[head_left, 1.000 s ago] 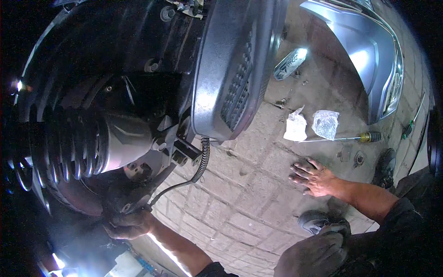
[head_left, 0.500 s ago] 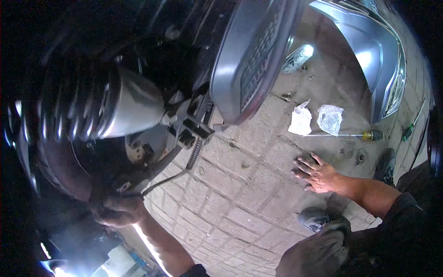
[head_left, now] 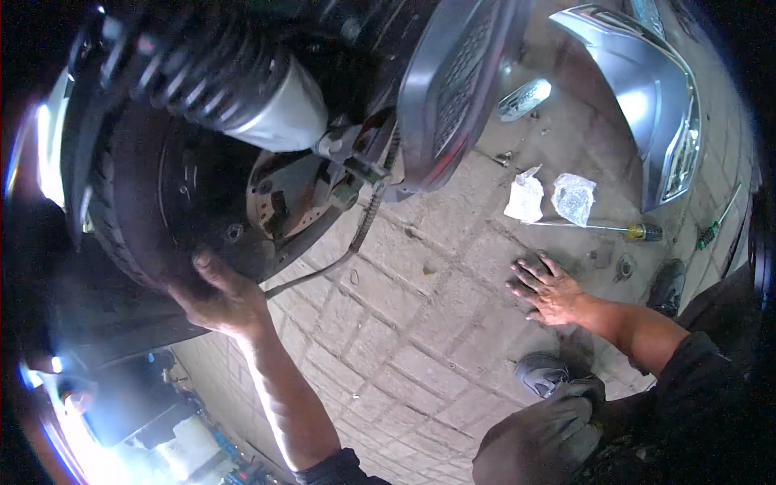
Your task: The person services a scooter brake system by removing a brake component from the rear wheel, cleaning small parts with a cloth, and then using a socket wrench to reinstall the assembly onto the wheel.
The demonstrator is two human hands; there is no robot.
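Wheel [head_left: 133,190]: nine o'clock.
Left hand [head_left: 222,295]: at wheel's lower edge, eight o'clock; cannot tell grip.
Right hand [head_left: 551,294]: on paving [head_left: 420,323], four o'clock, fingers apart.
Paving: stretching between hands toward six o'clock.

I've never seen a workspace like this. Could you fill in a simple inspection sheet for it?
Surface: paving, visible joints and dark marks.
Main things: wheel and shock absorber, the latter with a coil spring.
Clutter: white packet, clear packet, yellow-handled screwdriver, green-handled tool, small metal pieces.
Left hand: at the wheel, thumb raised; fingers mostly hidden, grip unclear.
Right hand: fingers spread on the paving, holding nothing visible.
Cables: dark cable, partly ribbed, runs toward the left hand; lower end hidden.
Surroundings: silver panel at upper right, grey shoe, bright glare at lower left.
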